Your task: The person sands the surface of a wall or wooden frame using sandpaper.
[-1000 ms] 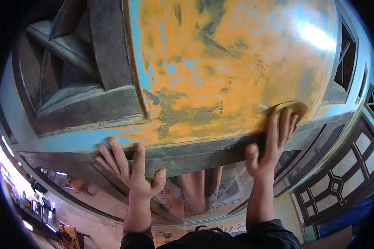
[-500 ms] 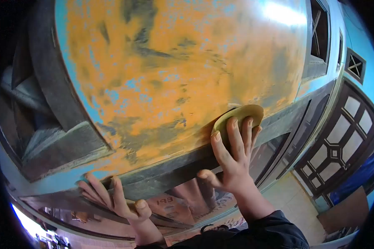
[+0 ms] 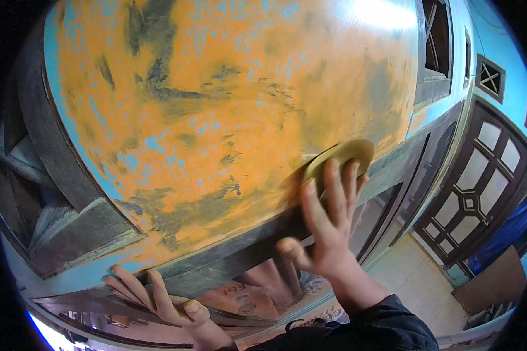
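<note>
My right hand [image 3: 328, 222] presses a round, tan sanding disc [image 3: 357, 152] against the lower part of an orange panel [image 3: 263, 175]. Its fingers lie spread over the disc, with the thumb held out to the left; the disc's top edge curls away. Worn grey and blue patches show through the panel's orange surface. My left hand [image 3: 158, 298] rests on the dark ledge [image 3: 216, 266] below the panel, at the lower left. The left fingers are extended and hold nothing that I can see.
Glossy dark glass [image 3: 263, 298] below the ledge reflects lettering. To the left is a dark wooden frame [image 3: 88, 228] with a recess. On the right stand a brown panelled door [image 3: 468, 202] and a leaning brown board [image 3: 492, 281] on the tiled floor.
The view has shifted, so the panel and left hand appear further left. My right hand with the disc sits slightly higher along the panel's lower edge, blurred by motion. The left hand stays on the ledge.
</note>
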A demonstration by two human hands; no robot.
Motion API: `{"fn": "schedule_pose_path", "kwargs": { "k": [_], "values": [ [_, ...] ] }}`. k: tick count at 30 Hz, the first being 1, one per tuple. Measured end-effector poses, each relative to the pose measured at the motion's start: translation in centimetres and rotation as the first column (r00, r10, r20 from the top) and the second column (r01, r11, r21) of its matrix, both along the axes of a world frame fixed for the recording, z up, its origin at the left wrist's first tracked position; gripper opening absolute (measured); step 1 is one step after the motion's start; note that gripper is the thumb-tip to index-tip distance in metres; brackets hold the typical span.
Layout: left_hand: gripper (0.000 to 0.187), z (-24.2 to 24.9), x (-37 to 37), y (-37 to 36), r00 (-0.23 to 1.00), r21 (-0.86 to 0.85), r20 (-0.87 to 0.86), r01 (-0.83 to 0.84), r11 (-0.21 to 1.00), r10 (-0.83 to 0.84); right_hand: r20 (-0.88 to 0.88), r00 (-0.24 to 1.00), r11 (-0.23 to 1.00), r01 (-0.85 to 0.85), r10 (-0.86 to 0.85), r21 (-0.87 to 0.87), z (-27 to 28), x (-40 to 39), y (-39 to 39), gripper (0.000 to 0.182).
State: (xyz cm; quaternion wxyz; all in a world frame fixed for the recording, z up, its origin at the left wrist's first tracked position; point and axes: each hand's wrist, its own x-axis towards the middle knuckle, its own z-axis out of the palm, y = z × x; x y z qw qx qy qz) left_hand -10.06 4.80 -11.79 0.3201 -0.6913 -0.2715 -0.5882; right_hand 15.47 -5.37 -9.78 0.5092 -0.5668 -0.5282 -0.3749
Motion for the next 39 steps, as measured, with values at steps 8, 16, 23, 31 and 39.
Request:
{"fn": "schedule_pose_path", "kwargs": {
  "k": [8, 16, 23, 31, 39],
  "values": [
    [0.064, -0.3, -0.4, -0.2, 1.0, -0.038, -0.016, 0.006, 0.999, -0.006, 0.038, 0.994, 0.994, 0.106, -0.104, -0.038, -0.4, 1.5, -0.2, 0.067],
    [0.064, -0.3, -0.5, -0.4, 1.0, -0.08, -0.016, 0.02, 0.997, -0.021, 0.06, 0.997, 0.998, 0.059, -0.057, -0.035, -0.4, 1.6, -0.3, 0.063],
    [0.065, -0.8, -0.2, -0.8, 0.996, -0.14, 0.046, 0.085, 0.987, -0.079, 0.344, 0.938, 0.996, 0.057, -0.028, -0.073, -0.2, -0.1, 0.6, 0.061],
    [0.07, -1.1, -0.2, -0.8, 0.992, -0.175, 0.034, 0.125, 0.977, -0.121, 0.482, 0.876, 0.977, 0.085, 0.021, -0.197, 1.6, -3.1, 0.9, 0.063],
    [0.066, -1.2, -0.6, -1.2, 0.992, -0.255, -0.004, 0.124, 0.959, -0.129, 0.395, 0.912, 0.987, 0.152, -0.115, -0.062, 10.0, -0.1, 0.3, 0.074]
  ]
}}
